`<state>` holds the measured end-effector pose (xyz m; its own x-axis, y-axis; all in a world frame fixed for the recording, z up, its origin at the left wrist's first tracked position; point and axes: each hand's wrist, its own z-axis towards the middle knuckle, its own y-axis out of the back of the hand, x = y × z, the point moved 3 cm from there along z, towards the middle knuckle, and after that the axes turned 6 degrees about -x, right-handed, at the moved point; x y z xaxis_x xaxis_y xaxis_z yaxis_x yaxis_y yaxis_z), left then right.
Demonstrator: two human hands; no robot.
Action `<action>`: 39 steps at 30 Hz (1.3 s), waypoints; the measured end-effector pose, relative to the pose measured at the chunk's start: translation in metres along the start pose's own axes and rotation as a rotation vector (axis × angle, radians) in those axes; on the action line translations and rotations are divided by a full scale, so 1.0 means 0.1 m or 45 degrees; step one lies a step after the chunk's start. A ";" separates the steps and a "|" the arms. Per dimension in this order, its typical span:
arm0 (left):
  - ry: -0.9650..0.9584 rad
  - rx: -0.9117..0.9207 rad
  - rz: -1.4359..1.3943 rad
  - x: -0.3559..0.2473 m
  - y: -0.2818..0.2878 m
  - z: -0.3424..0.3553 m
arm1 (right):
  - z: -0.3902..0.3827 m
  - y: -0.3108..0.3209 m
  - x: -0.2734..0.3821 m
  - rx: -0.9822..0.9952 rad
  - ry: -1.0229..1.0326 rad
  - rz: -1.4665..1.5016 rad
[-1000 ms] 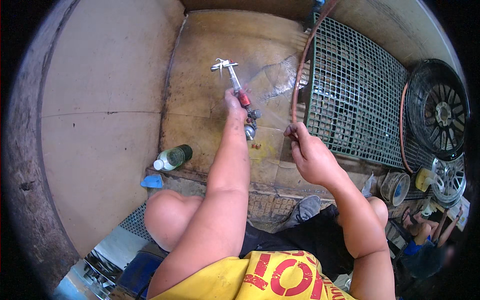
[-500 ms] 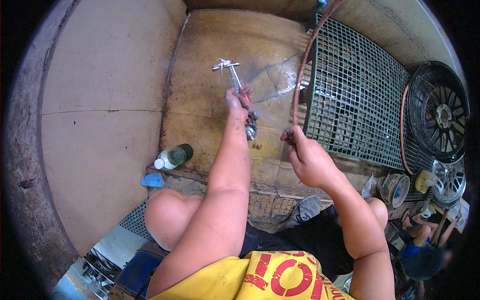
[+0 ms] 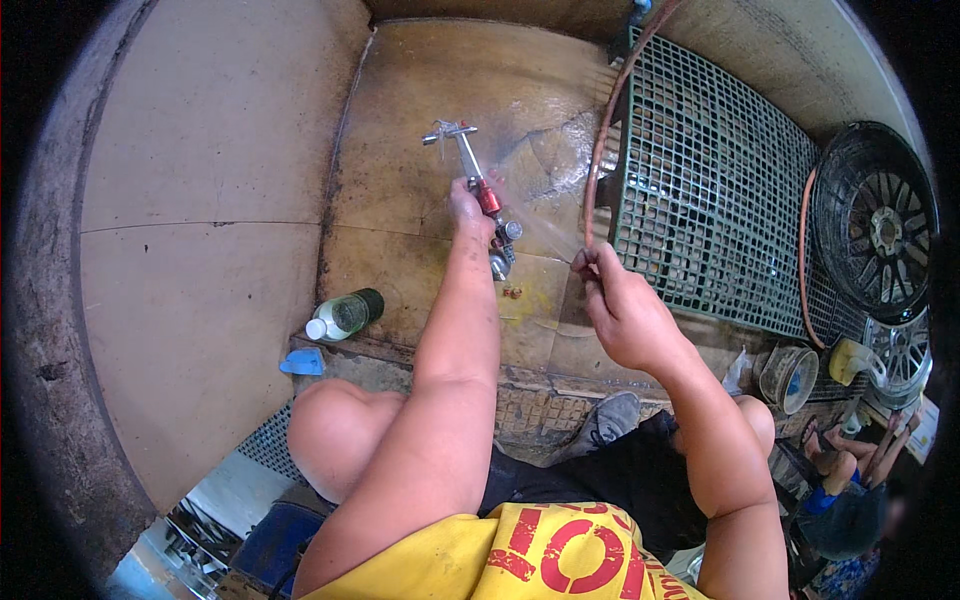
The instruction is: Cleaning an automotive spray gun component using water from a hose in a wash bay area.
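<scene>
My left hand (image 3: 468,210) is wrapped round a silver spray gun (image 3: 489,198) with a red section on its handle and a round gauge at the base. Its head points up and away, over the brown board floor. To the right, my right hand (image 3: 630,318) is closed on the end of a reddish-brown hose (image 3: 598,160), fingers pinched at its mouth. A thin fan of water flies from there toward the spray gun. The water partly blurs the gun, and my left fingertips are hidden behind the handle.
A clear bottle (image 3: 345,315) lies on its side at left, by a blue scrap (image 3: 303,361). At right stand a green grid platform (image 3: 715,170), a black wheel rim (image 3: 885,230), a bucket (image 3: 789,379) and a yellow jug (image 3: 848,361). Another person (image 3: 845,480) sits at lower right.
My right hand has shifted slightly right and turned, with the hose end in it. The water now crosses the red handle less, so it shows more plainly. My left hand has barely moved.
</scene>
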<state>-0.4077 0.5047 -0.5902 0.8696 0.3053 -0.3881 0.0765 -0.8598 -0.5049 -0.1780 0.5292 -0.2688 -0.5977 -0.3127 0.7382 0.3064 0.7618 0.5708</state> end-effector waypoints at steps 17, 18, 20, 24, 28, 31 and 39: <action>0.046 0.046 0.143 0.19 0.06 0.01 | -0.07 -0.05 0.00 -0.045 0.153 0.022; 0.056 0.049 0.142 0.23 0.05 0.01 | -0.08 -0.03 -0.01 -0.048 0.136 0.013; 0.074 0.069 0.151 0.12 0.09 0.10 | -0.06 0.01 0.09 -0.046 0.110 0.031; 0.108 0.031 0.111 0.12 0.11 0.13 | -0.08 -0.03 0.06 -0.016 0.113 0.041; -0.009 -0.058 0.176 0.07 0.10 0.13 | -0.11 -0.03 0.10 -0.071 0.215 0.016; 0.010 -0.031 0.229 0.16 0.07 0.05 | -0.06 0.12 0.00 -0.092 0.001 0.016; 0.075 -0.004 0.386 0.09 -0.10 -0.11 | -0.07 0.23 -0.06 -0.130 -0.034 0.075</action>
<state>-0.3946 0.5112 -0.5802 0.8798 0.0108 -0.4753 -0.1890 -0.9095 -0.3704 -0.1626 0.5447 -0.2578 -0.5957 -0.2528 0.7624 0.4145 0.7163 0.5614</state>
